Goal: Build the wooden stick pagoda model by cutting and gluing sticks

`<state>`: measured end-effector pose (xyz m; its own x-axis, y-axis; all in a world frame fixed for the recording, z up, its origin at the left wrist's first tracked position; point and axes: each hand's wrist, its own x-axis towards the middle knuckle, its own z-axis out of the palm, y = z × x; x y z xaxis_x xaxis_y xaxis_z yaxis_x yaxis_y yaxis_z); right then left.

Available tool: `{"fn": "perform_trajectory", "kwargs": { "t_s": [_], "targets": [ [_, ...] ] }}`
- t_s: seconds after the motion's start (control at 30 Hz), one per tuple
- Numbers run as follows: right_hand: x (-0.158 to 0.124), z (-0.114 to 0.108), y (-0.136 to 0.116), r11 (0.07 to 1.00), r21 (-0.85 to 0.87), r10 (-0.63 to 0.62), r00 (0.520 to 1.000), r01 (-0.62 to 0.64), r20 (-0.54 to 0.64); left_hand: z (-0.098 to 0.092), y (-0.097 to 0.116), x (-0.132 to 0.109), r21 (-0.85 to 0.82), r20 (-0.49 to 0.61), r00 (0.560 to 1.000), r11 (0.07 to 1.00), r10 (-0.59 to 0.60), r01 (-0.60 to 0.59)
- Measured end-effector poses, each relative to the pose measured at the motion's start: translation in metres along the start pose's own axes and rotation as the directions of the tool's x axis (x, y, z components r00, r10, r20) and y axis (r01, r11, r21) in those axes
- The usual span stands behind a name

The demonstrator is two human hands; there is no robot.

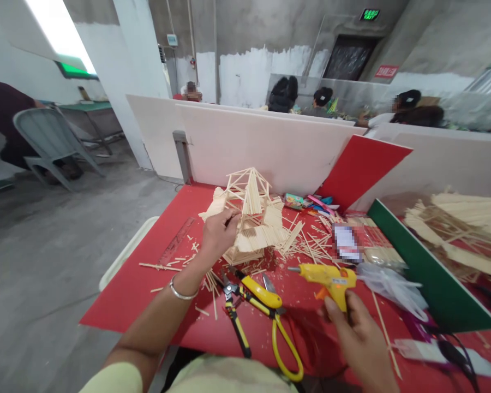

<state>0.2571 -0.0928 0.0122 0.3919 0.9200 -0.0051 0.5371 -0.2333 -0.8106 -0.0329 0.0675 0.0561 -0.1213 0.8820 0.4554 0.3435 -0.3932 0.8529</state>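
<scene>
A small pavilion-like model of thin wooden sticks [251, 234] stands on the red tabletop [139, 305], its upper roof partly covered by a slatted panel [252, 191]. At the model's left side, my left hand [220, 232] is closed in a pinch by that panel's lower edge; what its fingertips hold is hidden. My right hand [358, 333] grips a yellow hot glue gun [329, 277] by its handle. The gun's nozzle points left, apart from the model. Yellow-and-black pliers [235, 311] and yellow-handled scissors [284, 338] lie between my hands and my body.
Loose sticks [311, 240] lie right of the model, near a phone-like object [347, 243] and a plastic bag [393, 286]. A ruler [175, 240] lies left. White partitions [249, 144] and a green board [429, 273] border the table. Other people sit beyond.
</scene>
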Motion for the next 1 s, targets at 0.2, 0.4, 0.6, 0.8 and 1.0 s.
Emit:
{"fn": "perform_trajectory", "kwargs": {
  "t_s": [0.2, 0.4, 0.6, 0.8, 1.0],
  "targets": [
    [0.024, -0.009, -0.092, 0.863, -0.403, -0.444, 0.839, 0.306, -0.313, -0.001, -0.004, 0.005, -0.395, 0.095, 0.961, 0.876, -0.258, 0.275],
    [0.056, 0.005, -0.164, 0.57, -0.73, -0.763, 0.572, 0.377, -0.3, 0.0, -0.002, 0.012, -0.545, 0.228, 0.918, 0.739, -0.325, 0.397],
    [0.085, 0.021, -0.184, 0.312, -0.862, -0.895, 0.429, 0.4, -0.124, 0.0, -0.002, 0.015, -0.531, 0.246, 0.916, 0.746, -0.318, 0.402],
    [0.096, 0.019, -0.193, 0.242, -0.871, -0.907, 0.418, 0.427, -0.047, 0.0, 0.003, 0.018, -0.517, 0.198, 0.931, 0.774, -0.308, 0.366],
    [0.1, 0.021, -0.193, 0.211, -0.859, -0.913, 0.408, 0.467, -0.003, 0.001, 0.005, 0.019, -0.463, 0.195, 0.933, 0.81, -0.302, 0.359]
  ]
}}
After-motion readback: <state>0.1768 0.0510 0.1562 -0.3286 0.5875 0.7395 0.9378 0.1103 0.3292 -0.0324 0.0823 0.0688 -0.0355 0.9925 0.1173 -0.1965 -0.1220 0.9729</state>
